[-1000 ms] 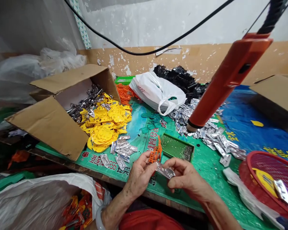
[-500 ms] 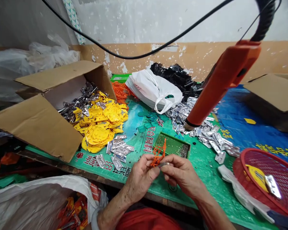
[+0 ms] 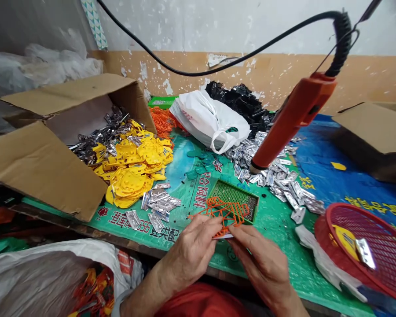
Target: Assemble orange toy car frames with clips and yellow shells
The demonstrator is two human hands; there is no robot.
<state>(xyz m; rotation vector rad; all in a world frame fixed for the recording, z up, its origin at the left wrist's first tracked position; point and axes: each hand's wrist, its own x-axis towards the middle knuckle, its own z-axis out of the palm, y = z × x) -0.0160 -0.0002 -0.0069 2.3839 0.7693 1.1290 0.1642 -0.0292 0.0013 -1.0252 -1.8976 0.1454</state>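
Observation:
My left hand point(image 3: 192, 247) and my right hand point(image 3: 264, 259) meet near the table's front edge, both closed on an orange plastic lattice piece point(image 3: 229, 210). Its openwork fans out above my fingertips. Along its near edge, between my fingers, shows a thin pale strip point(image 3: 223, 236), whose kind I cannot make out. Just behind the lattice lies a green perforated tray point(image 3: 256, 203) with small dark metal bits, partly hidden by the piece. Several shiny metal plates point(image 3: 161, 202) lie to the left. A red electric screwdriver point(image 3: 292, 121) hangs on its cable to the right.
An open carton point(image 3: 69, 171) spills metal pieces and yellow plastic parts point(image 3: 135, 163) at left. A white bag point(image 3: 211, 119), black parts point(image 3: 240, 103) and a heap of metal plates point(image 3: 284, 185) lie behind. A red basket point(image 3: 323, 237) stands at right, a large sack point(image 3: 53, 264) below left.
The orange lattice piece has turned from upright and edge-on to spread out wide and lower over the tray. Both my hands have shifted their grip. The hanging screwdriver appears farther left.

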